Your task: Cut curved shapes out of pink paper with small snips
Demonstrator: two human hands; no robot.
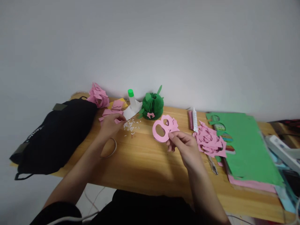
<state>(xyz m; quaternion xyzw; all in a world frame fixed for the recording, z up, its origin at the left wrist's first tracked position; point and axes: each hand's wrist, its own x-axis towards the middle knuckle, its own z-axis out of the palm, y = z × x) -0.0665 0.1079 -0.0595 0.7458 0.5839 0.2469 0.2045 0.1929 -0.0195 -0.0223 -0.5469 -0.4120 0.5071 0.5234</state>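
My right hand (184, 143) pinches a pink paper cutout (155, 136) with round holes and a scalloped far edge, held above the table. My left hand (112, 123) is over the left side, its fingers bent together beside folded pink paper pieces (117, 105); what lies between the fingertips, if anything, is hidden. Small white paper slips (131, 125) are scattered just right of it. Behind them, a glue stick with a green cap (131, 93) stands by a white paper (129, 112). A green pleated paper ball (153, 106) with leaves and a pink piece sits farther back.
Pink scraps (208, 140) lie right of my right hand, with scissors (212, 165) below and tubes (194, 120) behind. Green sheets (250, 147) cover the right side. A black bag (58, 134) and crumpled pink paper (98, 95) occupy the left. A thin ring (114, 147) is near my left forearm.
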